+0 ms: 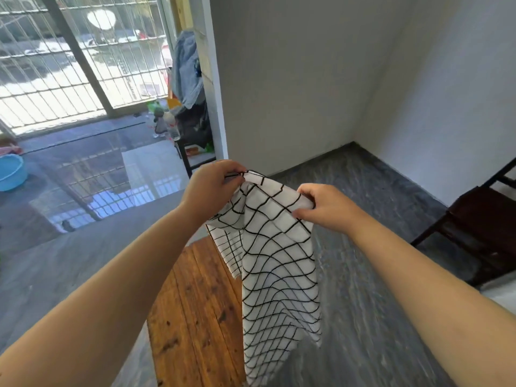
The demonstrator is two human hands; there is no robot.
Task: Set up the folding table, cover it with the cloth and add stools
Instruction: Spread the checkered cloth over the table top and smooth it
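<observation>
Grey tiled floor (363, 247) meets white walls; a barred window (69, 57) glares at ten o'clock; the wooden table (195, 303) stands at six o'clock; above it the left hand (210, 188) and right hand (325, 205) pinch the checked cloth (276, 261), which hangs folded; a dark stool (480, 227) sits at three o'clock.

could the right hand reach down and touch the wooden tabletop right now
Probably not freely: the right hand is gripping the checked cloth, which hangs between it and the wooden tabletop.
</observation>
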